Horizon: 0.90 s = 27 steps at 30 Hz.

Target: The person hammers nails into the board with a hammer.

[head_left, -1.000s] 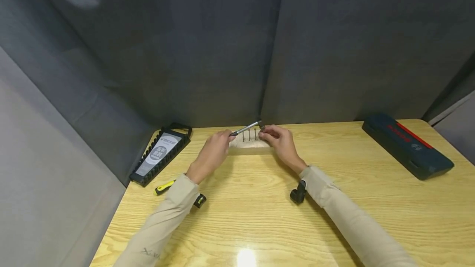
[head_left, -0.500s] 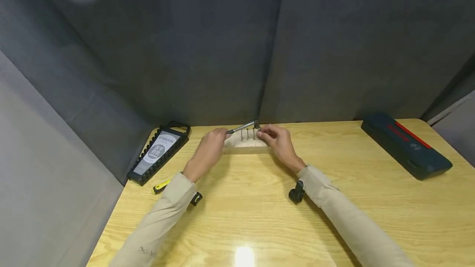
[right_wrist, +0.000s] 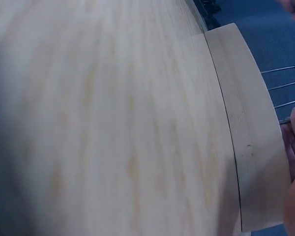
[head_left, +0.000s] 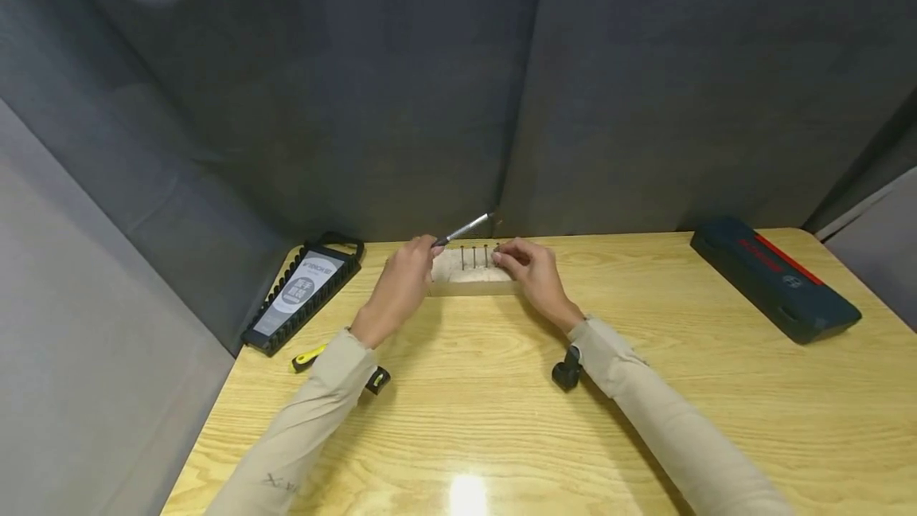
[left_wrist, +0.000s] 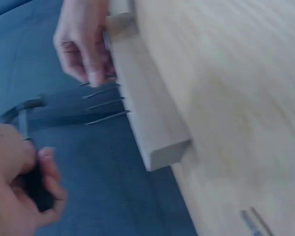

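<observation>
On the light wooden counter (head_left: 501, 420), a pale wooden block (head_left: 469, 281) at twelve o'clock carries thin upright steel nails (head_left: 474, 256). Nail-driving looks underway; the next blow needs careful aim. The left hand (head_left: 401, 285) grips a raised small metal hammer (head_left: 464, 228); the right hand (head_left: 530, 273) pinches the rightmost nail.

The surface (head_left: 501, 420) is pale wood-grain with a smooth, glossy finish — a lamp glare shows on its near edge. The block (head_left: 469, 281) by the fingers (head_left: 505, 259) is bare, matt, light wood; the nails (head_left: 474, 256) standing in it are thin dull metal. The hammer (head_left: 462, 229) has a shiny metal shaft. Behind — matt grey cloth (head_left: 430, 86). The case (head_left: 774, 277) well right of the fingers looks like matt dark plastic.
</observation>
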Each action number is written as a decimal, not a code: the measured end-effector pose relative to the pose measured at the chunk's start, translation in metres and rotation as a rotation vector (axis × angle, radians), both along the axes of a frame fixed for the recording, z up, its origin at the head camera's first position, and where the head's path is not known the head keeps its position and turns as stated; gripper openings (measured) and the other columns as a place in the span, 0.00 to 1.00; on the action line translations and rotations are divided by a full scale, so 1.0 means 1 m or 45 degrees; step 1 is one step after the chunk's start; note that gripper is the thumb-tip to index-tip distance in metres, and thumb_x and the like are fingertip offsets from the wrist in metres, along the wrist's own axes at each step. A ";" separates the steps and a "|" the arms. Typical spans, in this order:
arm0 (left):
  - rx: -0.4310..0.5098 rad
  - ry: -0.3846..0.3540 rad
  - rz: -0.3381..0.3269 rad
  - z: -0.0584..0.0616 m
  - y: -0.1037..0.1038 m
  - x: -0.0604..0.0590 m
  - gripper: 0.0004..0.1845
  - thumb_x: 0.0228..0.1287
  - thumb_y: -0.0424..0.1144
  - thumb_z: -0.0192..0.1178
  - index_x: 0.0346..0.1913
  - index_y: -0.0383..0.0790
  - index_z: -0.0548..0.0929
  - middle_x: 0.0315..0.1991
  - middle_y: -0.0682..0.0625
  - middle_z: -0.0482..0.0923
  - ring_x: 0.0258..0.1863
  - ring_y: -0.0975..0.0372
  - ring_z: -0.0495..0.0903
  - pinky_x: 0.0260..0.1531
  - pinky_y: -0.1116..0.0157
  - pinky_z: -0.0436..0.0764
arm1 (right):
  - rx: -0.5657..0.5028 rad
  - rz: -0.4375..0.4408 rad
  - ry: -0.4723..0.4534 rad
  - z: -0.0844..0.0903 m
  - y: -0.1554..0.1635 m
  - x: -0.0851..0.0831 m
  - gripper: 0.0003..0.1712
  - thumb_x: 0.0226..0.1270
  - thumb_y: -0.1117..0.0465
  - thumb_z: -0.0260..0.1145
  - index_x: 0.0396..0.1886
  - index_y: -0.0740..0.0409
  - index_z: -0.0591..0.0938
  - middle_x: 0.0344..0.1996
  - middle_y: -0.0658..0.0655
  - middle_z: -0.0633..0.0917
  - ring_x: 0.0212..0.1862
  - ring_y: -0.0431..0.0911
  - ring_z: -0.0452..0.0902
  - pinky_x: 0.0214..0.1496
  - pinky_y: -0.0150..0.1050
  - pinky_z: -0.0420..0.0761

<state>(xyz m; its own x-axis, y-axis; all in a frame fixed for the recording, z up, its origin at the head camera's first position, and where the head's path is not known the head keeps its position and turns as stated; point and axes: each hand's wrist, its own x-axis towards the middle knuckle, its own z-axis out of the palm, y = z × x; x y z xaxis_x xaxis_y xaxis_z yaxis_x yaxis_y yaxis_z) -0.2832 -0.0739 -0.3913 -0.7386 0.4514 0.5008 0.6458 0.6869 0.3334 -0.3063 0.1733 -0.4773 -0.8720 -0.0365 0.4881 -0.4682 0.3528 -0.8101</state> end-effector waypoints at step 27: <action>0.031 -0.305 -0.077 -0.008 -0.012 -0.006 0.13 0.84 0.33 0.50 0.41 0.28 0.79 0.27 0.48 0.73 0.21 0.63 0.68 0.21 0.68 0.68 | -0.152 0.031 -0.204 0.013 0.005 0.008 0.14 0.71 0.66 0.73 0.54 0.66 0.88 0.48 0.67 0.89 0.49 0.57 0.87 0.46 0.26 0.82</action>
<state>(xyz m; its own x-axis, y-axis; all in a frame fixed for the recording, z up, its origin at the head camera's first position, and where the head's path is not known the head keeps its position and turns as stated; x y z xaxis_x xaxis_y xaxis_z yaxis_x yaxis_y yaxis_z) -0.2897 -0.0858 -0.3993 -0.8094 0.4884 0.3261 0.5863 0.6389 0.4981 -0.2985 0.1785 -0.4638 -0.9383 -0.0087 0.3456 -0.3375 0.2400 -0.9102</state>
